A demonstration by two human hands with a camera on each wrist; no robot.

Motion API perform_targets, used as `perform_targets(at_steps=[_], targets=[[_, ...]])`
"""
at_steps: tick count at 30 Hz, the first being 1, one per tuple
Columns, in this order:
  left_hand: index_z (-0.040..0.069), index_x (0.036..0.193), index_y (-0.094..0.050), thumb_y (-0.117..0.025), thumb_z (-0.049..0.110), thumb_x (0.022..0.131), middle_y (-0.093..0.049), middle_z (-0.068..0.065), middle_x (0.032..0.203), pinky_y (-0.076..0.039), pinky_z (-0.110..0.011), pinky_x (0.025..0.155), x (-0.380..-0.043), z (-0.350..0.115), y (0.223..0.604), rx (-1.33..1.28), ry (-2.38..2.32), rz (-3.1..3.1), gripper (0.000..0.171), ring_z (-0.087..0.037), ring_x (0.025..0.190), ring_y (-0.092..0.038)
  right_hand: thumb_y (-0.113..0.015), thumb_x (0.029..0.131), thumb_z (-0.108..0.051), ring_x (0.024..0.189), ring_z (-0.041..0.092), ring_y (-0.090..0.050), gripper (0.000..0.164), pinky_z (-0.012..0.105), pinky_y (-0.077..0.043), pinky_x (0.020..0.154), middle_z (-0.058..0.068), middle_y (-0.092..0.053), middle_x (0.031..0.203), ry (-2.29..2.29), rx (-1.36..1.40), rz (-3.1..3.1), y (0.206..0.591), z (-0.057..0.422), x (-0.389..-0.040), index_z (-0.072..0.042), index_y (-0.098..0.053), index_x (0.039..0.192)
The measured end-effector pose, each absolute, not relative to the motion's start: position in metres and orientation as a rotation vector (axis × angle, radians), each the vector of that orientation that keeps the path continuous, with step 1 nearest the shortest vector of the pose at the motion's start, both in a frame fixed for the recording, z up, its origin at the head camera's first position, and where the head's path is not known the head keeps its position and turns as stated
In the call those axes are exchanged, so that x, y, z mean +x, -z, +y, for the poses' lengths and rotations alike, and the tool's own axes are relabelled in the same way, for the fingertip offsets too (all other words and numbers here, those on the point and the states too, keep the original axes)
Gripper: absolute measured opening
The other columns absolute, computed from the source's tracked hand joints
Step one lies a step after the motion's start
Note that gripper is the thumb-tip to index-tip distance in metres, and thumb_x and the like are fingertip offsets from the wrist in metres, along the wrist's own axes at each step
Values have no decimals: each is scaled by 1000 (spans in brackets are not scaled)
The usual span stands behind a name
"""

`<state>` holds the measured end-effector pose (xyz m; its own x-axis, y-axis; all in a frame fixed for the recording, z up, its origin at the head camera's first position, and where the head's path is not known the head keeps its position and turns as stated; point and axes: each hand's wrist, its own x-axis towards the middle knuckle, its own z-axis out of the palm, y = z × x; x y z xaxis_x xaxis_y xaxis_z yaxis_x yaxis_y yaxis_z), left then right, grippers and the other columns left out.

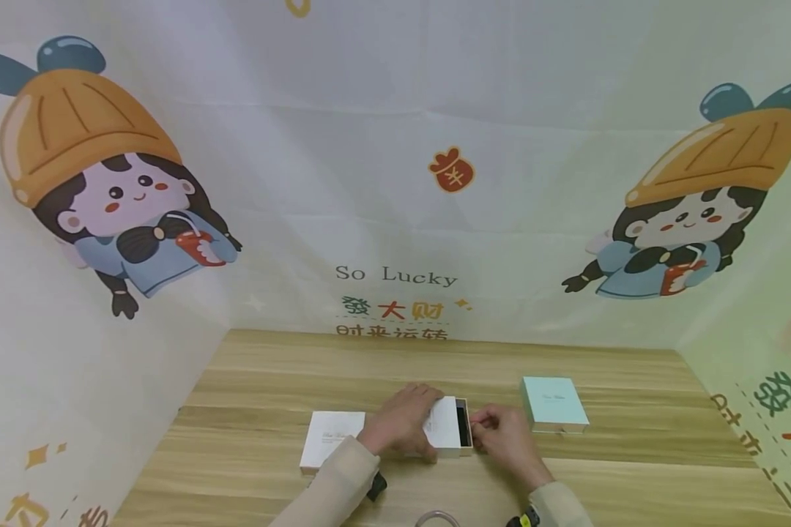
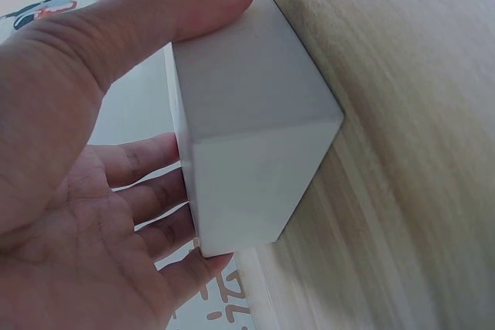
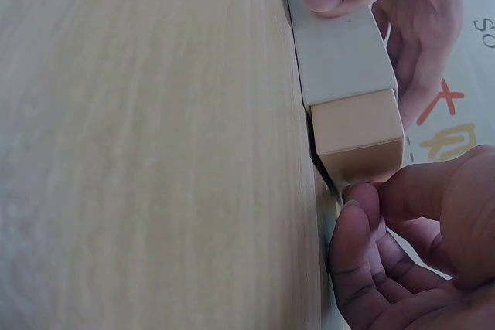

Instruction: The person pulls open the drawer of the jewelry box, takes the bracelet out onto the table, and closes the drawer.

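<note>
A white drawer box (image 1: 444, 423) lies on the table, its inner drawer (image 3: 358, 123) slid part-way out on the right. The drawer is tan outside, with a black inside visible in the head view. My left hand (image 1: 403, 421) grips the white sleeve of the box, thumb on the near side and fingers on the far side. At the drawer's front, my right hand (image 1: 506, 438) pinches its small pull between thumb and fingertips. The fingers mostly hide that pull.
Another white box (image 1: 332, 432) lies to the left, partly behind my left forearm. A mint-green box (image 1: 555, 402) sits at the right. A clear curved object (image 1: 437, 517) shows at the table's near edge. Printed cloth (image 1: 395, 183) walls the table (image 1: 633, 483).
</note>
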<state>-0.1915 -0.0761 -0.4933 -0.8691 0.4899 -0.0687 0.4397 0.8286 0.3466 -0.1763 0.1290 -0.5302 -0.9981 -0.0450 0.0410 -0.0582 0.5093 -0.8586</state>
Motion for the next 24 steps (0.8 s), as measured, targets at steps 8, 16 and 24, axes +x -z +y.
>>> perform_targets(at_steps=[8, 16, 24], targets=[[11, 144, -53, -97, 31, 58, -61, -4, 138, -43, -36, 115, -191, -77, 492, 750, -492, 2860, 98, -22, 131, -53, -67, 83, 6, 62, 11, -62, 7, 21, -52, 53, 4, -70, 74, -1556, 104, -2747, 531, 122, -177, 1, -73, 85], [11, 143, -53, -97, 32, 60, -62, -2, 135, -45, -34, 111, -190, -77, 494, 786, -478, 2870, 96, -19, 126, -54, -70, 86, 2, 62, 10, -61, 3, 21, -52, 53, 3, -67, 73, -1604, 147, -2751, 531, 115, -179, 3, -70, 84], [9, 150, -48, -97, 38, 62, -59, -5, 142, -40, -36, 118, -189, -79, 488, 759, -466, 2829, 105, -22, 134, -51, -67, 88, 2, 66, 11, -61, 4, 18, -50, 55, 3, -68, 75, -1582, 221, -2764, 532, 118, -179, 3, -71, 87]])
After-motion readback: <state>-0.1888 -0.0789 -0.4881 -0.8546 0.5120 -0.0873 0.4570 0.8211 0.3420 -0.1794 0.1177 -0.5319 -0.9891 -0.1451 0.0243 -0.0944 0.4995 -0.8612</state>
